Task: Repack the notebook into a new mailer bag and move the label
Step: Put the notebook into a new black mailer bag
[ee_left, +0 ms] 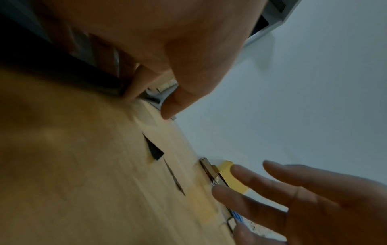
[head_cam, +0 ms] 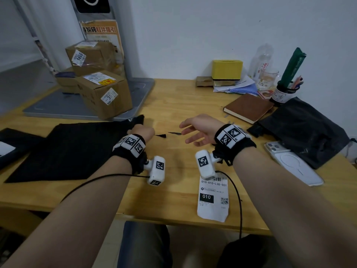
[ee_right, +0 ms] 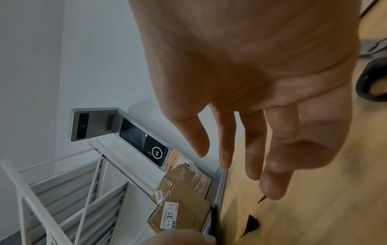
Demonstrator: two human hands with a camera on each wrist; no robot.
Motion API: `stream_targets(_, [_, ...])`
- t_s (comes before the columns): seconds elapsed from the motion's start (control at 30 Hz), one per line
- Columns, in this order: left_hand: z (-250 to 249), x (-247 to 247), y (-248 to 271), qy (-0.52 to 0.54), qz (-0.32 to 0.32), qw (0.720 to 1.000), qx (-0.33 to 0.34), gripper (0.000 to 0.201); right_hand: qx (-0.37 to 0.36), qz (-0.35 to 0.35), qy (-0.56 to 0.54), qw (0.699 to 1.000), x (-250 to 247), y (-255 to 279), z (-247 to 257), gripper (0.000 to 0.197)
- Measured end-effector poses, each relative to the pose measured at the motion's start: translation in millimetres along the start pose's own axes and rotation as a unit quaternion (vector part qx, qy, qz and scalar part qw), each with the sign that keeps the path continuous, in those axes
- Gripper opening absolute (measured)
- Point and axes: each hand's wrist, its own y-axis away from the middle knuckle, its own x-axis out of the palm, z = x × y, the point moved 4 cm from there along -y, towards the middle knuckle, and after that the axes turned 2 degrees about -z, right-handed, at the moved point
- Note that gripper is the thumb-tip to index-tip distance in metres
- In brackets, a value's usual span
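The new black mailer bag point(head_cam: 77, 149) lies flat on the left of the wooden table point(head_cam: 173, 105). My left hand point(head_cam: 142, 131) holds its right corner with curled fingers point(ee_left: 136, 87); that corner stands slightly raised. My right hand point(head_cam: 193, 132) hovers open over bare wood beside it, fingers spread point(ee_right: 225, 149), holding nothing. The brown notebook point(head_cam: 249, 108) lies closed at the back right. The white shipping label point(head_cam: 213, 198) lies loose at the table's front edge, below my right wrist. The old crumpled black bag point(head_cam: 305, 130) lies at the far right.
Two small black scraps point(head_cam: 161, 135) point(head_cam: 174, 133) lie between my hands. A phone point(head_cam: 293, 163) lies face down at the right. Cardboard boxes point(head_cam: 104, 93) stand on a grey scanner base at the back left. A yellow box point(head_cam: 227, 69), papers and a pen cup point(head_cam: 284, 93) line the wall.
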Motion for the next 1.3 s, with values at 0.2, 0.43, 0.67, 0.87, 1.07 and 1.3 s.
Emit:
stream_targets(0.2, [-4, 0, 13, 0.082, 0.003, 0.996, 0.046, 0.017, 0.002, 0.006, 0.004, 1.000, 0, 2, 0, 0.026])
stream_targets(0.43, [-2, -5, 13, 0.177, 0.007, 0.982, 0.069, 0.019, 0.002, 0.010, 0.017, 1.000, 3, 0, -2, 0.028])
stream_targets(0.67, [-20, -2, 32, 0.253, 0.090, 0.959, 0.092, 0.034, -0.006, 0.016, 0.020, 1.000, 3, 4, 3, 0.028])
stream_targets(0.87, [-59, 9, 61, 0.296, 0.186, 0.927, 0.137, 0.026, -0.058, -0.002, -0.006, 0.998, -12, 15, 7, 0.028])
stream_targets(1.07, [-94, 30, 81, 0.309, 0.232, 0.912, 0.137, 0.019, -0.072, -0.037, 0.010, 0.997, -46, 26, 0, 0.026])
stream_targets(1.3, [-141, 39, 102, 0.328, 0.237, 0.899, 0.171, 0.009, -0.047, -0.074, -0.008, 0.996, -78, 35, -15, 0.025])
